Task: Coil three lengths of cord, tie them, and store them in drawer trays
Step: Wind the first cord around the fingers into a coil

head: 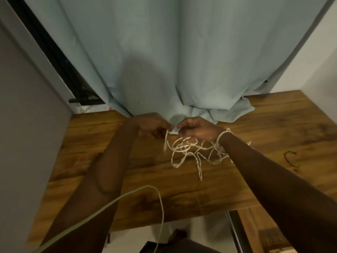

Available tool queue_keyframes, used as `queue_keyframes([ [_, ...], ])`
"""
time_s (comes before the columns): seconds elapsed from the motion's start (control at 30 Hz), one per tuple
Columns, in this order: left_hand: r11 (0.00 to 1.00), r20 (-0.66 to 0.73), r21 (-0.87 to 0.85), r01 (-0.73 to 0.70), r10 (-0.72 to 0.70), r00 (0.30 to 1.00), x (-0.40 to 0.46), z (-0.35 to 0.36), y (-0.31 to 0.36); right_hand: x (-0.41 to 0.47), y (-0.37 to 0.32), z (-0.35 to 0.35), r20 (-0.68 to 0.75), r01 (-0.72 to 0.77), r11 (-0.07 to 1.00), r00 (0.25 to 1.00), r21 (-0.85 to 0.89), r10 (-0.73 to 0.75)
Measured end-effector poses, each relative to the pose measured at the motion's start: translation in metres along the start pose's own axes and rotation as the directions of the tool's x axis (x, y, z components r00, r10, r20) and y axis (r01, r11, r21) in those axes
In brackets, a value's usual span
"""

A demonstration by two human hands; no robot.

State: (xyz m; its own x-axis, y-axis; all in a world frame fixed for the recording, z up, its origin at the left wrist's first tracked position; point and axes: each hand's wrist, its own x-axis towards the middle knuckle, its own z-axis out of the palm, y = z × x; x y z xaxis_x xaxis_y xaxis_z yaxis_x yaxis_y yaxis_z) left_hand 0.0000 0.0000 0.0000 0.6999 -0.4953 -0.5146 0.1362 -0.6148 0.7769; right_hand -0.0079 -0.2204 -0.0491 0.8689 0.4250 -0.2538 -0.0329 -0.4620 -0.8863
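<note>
A tangle of pale cream cord (189, 150) lies on the wooden table (273, 128) just below my hands. My left hand (152, 125) pinches one end of this cord, which hangs down from the fingertips. My right hand (197, 129) holds more of the same cord, and a few turns are looped around its wrist. Both hands meet near the table's far edge, in front of the curtain. A short dark cord piece (291, 158) lies curled on the table at the right.
A pale blue curtain (182, 61) hangs behind the table and bunches on its far edge. A thin greenish cable (127, 196) arcs across the lower left. A grey wall (21, 125) stands at left. A drawer unit (255, 232) shows at lower right.
</note>
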Motion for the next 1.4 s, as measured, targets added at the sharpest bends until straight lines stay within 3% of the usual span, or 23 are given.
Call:
queue_keyframes([
  [0.1,0.898,-0.034,-0.400,-0.184,0.186,0.982,-0.002,-0.003,0.050,-0.014,-0.009,-0.009,0.046,0.014,0.995,0.999,0.097,-0.019],
  [0.2,0.663,-0.027,-0.694,-0.279,0.364,0.931,0.001,0.006,0.089,-0.033,-0.022,-0.022,-0.065,0.103,0.993,0.993,0.056,-0.100],
  [0.3,0.381,-0.200,-0.835,-0.396,0.462,0.864,0.005,0.014,0.130,-0.056,-0.035,-0.038,-0.203,0.203,0.975,0.955,-0.084,-0.217],
  [0.37,0.273,-0.357,-0.808,-0.522,0.477,0.803,0.011,0.022,0.150,-0.074,-0.045,-0.047,-0.250,0.213,0.962,0.935,-0.170,-0.251],
  [0.47,0.287,-0.490,-0.682,-0.673,0.502,0.712,0.018,0.037,0.174,-0.097,-0.056,-0.059,-0.262,0.219,0.927,0.917,-0.303,-0.302],
  [0.53,0.402,-0.530,-0.515,-0.757,0.545,0.650,0.026,0.049,0.188,-0.116,-0.063,-0.071,-0.244,0.204,0.856,0.904,-0.476,-0.352],
  [0.57,0.489,-0.521,-0.336,-0.805,0.615,0.591,0.032,0.057,0.192,-0.127,-0.064,-0.078,-0.244,0.180,0.814,0.899,-0.552,-0.364],
  [0.63,0.589,-0.346,0.112,-0.801,0.778,0.524,0.043,0.071,0.196,-0.151,-0.071,-0.099,-0.295,0.103,0.753,0.879,-0.650,-0.375],
  [0.7,0.596,-0.103,0.329,-0.733,0.794,0.599,0.043,0.088,0.205,-0.184,-0.085,-0.123,-0.341,0.036,0.713,0.860,-0.701,-0.378],
  [0.77,0.667,0.015,0.240,-0.705,0.724,0.690,0.038,0.103,0.215,-0.218,-0.099,-0.147,-0.404,-0.010,0.719,0.832,-0.695,-0.379],
  [0.87,0.745,0.181,-0.219,-0.630,0.665,0.724,0.028,0.117,0.235,-0.255,-0.107,-0.168,-0.565,-0.014,0.836,0.743,-0.549,-0.359],
  [0.93,0.740,0.413,-0.500,-0.450,0.661,0.627,0.021,0.123,0.249,-0.267,-0.107,-0.172,-0.625,0.091,0.892,0.682,-0.443,-0.380],
  [1.0,0.675,0.482,-0.678,-0.289,0.706,0.519,0.013,0.124,0.259,-0.270,-0.099,-0.170,-0.656,0.231,0.924,0.652,-0.306,-0.380],
  [1.07,0.528,0.364,-0.819,-0.222,0.779,0.510,0.005,0.123,0.272,-0.273,-0.086,-0.167,-0.664,0.295,0.941,0.671,-0.169,-0.329],
  [1.17,0.310,0.122,-0.907,-0.284,0.840,0.529,-0.007,0.134,0.294,-0.274,-0.071,-0.153,-0.559,0.267,0.960,0.810,0.087,-0.175],
  [1.23,0.225,0.071,-0.936,-0.270,0.873,0.483,-0.008,0.148,0.307,-0.272,-0.070,-0.141,-0.458,0.183,0.966,0.885,0.181,-0.082],
  [1.33,0.210,0.017,-0.908,-0.363,0.883,0.469,-0.007,0.160,0.318,-0.273,-0.071,-0.128,-0.324,0.058,0.970,0.946,0.235,0.023],
  [1.4,0.287,-0.102,-0.698,-0.655,0.867,0.488,0.005,0.162,0.320,-0.281,-0.068,-0.124,-0.294,0.030,0.968,0.955,0.248,0.045],
])
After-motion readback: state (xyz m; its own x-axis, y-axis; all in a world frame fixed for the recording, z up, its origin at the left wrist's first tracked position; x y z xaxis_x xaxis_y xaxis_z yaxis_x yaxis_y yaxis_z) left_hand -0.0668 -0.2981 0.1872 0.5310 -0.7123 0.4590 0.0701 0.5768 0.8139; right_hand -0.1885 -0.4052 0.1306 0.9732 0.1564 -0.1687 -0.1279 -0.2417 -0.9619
